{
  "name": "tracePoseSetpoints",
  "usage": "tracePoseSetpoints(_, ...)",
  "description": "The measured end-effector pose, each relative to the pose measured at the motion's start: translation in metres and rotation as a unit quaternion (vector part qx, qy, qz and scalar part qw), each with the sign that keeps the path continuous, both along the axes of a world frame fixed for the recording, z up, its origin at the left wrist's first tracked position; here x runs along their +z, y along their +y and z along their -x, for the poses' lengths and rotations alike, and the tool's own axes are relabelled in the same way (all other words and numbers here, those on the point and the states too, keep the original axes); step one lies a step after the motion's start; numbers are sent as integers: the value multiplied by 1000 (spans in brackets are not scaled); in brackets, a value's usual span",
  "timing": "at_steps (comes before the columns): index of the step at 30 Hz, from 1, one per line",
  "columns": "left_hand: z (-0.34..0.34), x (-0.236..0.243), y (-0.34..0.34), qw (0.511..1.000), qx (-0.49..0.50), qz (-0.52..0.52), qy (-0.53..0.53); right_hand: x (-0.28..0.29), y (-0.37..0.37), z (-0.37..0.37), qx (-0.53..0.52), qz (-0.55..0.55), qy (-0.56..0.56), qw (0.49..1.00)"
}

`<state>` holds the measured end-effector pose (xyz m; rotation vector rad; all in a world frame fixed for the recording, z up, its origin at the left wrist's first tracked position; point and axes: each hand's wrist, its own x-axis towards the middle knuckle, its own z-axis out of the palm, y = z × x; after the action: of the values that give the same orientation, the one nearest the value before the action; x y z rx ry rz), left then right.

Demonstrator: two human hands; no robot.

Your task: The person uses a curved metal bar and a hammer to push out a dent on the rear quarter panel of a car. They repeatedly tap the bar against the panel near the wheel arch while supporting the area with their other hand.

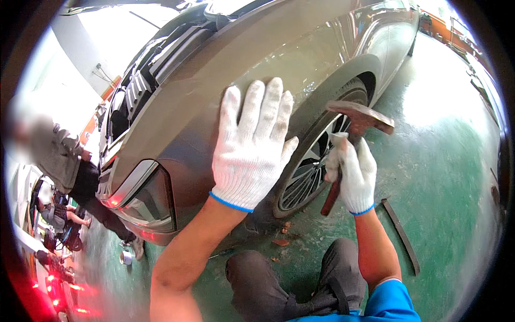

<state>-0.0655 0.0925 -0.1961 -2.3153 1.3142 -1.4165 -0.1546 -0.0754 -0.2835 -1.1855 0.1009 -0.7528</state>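
Note:
My left hand (249, 147), in a white knit glove with a blue cuff, lies on the greyish-gold fender (196, 107) of a car. Its fingers are stretched out and slightly spread. In my right hand (355, 180), gloved the same way, is a hammer (360, 115) with a worn, rusty head and a reddish handle. The hammer head stands above my fist, in front of the wheel (308, 174) and apart from the fender. Part of the handle is hidden by my fingers. Below my left hand a dark, dull patch (193, 150) shows on the panel beside the car's lamp (147, 190).
A long, flat, dark metal strip (401, 236) lies on the green floor (440, 177) at right. Reddish crumbs (281, 242) lie below the wheel. A person (61, 158) stands at left near a tape roll (126, 257); another (56, 214) sits farther back.

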Motion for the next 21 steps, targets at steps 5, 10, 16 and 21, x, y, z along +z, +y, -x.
tracePoseSetpoints(5,2,8,9,998,-47,-37,13,12,4,-16,27,47,27,998)
tracePoseSetpoints(10,11,-12,45,997,-32,-66,19,24,-2,-18,-16,31,-43,998)
tracePoseSetpoints(16,11,-15,47,997,-28,-71,8,18,0,-22,17,121,43,992)
tracePoseSetpoints(21,12,-13,48,997,-23,-78,3,25,4,-21,-1,173,53,984)
